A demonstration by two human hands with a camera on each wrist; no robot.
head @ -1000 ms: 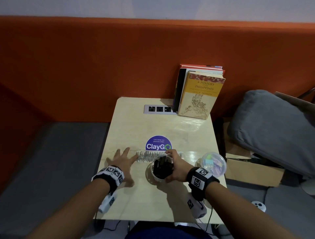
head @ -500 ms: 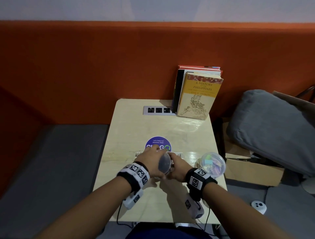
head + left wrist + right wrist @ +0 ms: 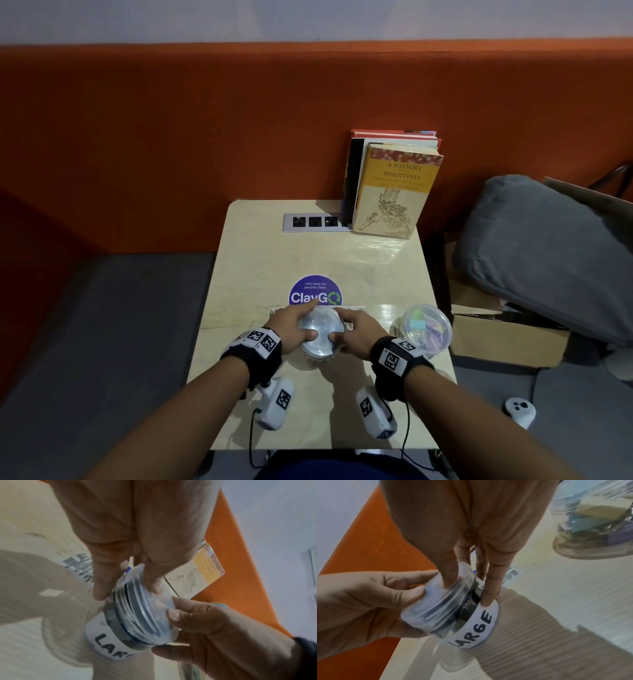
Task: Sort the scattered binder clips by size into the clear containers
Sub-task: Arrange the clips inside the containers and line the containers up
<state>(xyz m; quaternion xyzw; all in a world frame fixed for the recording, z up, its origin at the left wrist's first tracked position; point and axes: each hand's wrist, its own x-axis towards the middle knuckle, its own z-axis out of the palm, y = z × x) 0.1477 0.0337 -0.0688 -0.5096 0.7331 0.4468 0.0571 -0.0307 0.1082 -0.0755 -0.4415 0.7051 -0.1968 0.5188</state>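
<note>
A clear jar (image 3: pixel 318 353) with a white label reading LARGE (image 3: pixel 476 627) has dark binder clips (image 3: pixel 471 602) inside and a clear lid (image 3: pixel 320 327) over its mouth. Both hands hold it near the table's front middle, and a shadow lies under it. My left hand (image 3: pixel 303 322) grips the lid (image 3: pixel 147 615) from the left, thumb and fingers round its rim. My right hand (image 3: pixel 342 325) grips from the right; in the right wrist view one finger (image 3: pixel 489 595) reaches down to the label. A second lidded clear jar (image 3: pixel 426 327) with pastel clips stands to the right.
The small wooden table (image 3: pixel 308 253) bears a purple ClayGo sticker (image 3: pixel 315 291), a socket strip (image 3: pixel 315 222) and upright books (image 3: pixel 394 188) at the back. Right of it lie a grey cushion (image 3: pixel 548 250), a cardboard box (image 3: pixel 507 339) and a white controller (image 3: pixel 520 409).
My left hand left the tabletop on the left and came onto the jar. The jar, open a second ago with the black clips showing, now has the clear lid over it.
</note>
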